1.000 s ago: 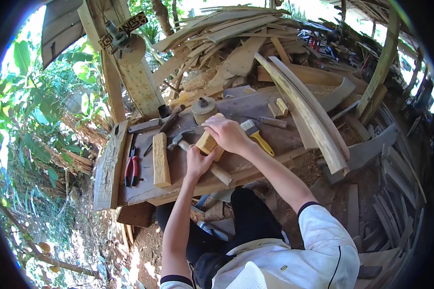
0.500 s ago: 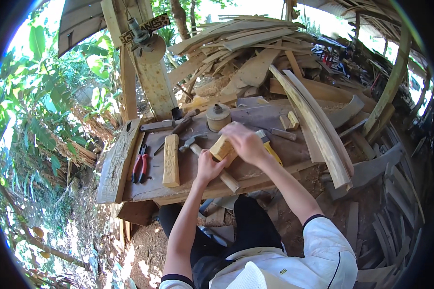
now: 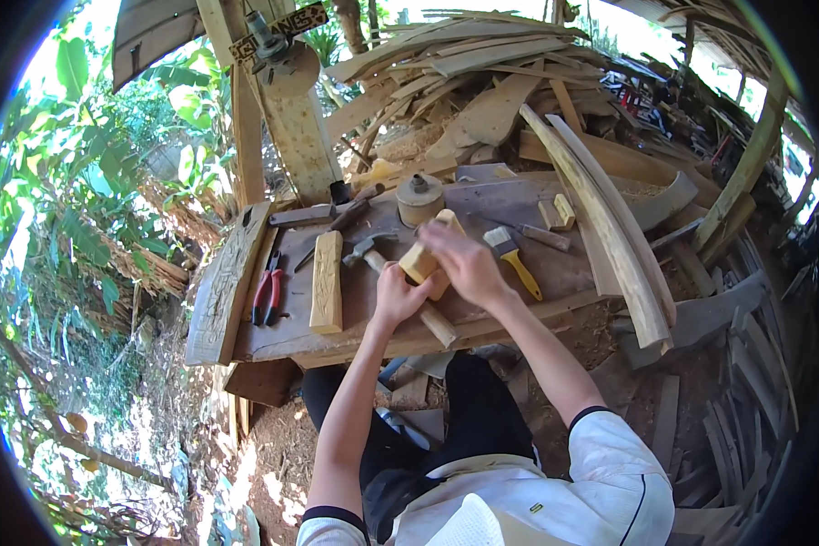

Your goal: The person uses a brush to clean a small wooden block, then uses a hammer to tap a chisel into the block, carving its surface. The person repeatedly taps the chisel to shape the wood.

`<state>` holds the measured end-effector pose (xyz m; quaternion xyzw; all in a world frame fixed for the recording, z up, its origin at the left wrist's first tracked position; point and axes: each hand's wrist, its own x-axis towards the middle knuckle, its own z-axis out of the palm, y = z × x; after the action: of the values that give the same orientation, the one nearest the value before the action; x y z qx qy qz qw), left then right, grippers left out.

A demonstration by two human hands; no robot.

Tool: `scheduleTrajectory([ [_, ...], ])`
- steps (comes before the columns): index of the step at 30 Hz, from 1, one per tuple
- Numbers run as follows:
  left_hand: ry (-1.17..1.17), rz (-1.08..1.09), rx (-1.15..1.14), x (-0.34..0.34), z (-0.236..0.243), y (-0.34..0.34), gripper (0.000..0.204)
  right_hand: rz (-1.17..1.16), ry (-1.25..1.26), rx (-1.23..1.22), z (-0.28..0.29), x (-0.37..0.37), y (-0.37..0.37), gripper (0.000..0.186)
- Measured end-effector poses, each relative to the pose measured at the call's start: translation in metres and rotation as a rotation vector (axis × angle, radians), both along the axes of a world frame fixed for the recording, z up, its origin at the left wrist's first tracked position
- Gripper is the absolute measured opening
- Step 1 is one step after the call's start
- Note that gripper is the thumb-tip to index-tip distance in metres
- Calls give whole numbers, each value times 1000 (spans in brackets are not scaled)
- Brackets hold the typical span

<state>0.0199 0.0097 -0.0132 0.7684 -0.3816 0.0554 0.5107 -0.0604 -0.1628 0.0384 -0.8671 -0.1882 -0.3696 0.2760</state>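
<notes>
Your brown workbench [image 3: 364, 311] stands in an open-sided shelter, its top crowded with tools and wood. Nearest you, your left hand [image 3: 403, 296] has its fingers curled round the lower part of a pale wooden block [image 3: 418, 264], held tilted above the bench. Your right hand [image 3: 469, 266] lies over the block's side with fingers nearly straight, gripping nothing; blur hides whether they touch it. For what looks like wiping or feeling the surface, a firm left grip low on the block and light, flat right fingers should serve best; mind splinters at the edges. The hammer [image 3: 438, 325] lies just under your hands. The carved block [image 3: 326, 284] to the left bears cuts too fine to read. Farther off, a dark sign [image 3: 300, 20] on the post shows pale capitals, partly covered. Beyond rises a plank pile [image 3: 482, 68].
</notes>
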Motion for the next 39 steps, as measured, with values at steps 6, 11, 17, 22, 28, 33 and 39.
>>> scheduleTrajectory([
  [6,230,-24,-202,-3,2,4,38,-76,29,134,-19,-2,21,34],
  [11,266,3,-273,-7,3,-5,74,-95,77,255,-27,4,2,31],
  [17,106,-108,-235,-5,6,1,122,-175,321,434,-18,-7,-1,31],
  [22,163,-84,-182,-10,19,0,94,-38,240,397,-20,-29,5,32],
  [28,72,-50,-179,-7,20,-3,85,-147,257,259,-21,-32,-12,31],
  [33,24,-13,-116,-13,19,-7,85,-130,299,332,-14,-27,-26,30],
  [39,32,-17,-141,-12,20,-2,86,-114,279,228,-8,-17,-10,29],
])
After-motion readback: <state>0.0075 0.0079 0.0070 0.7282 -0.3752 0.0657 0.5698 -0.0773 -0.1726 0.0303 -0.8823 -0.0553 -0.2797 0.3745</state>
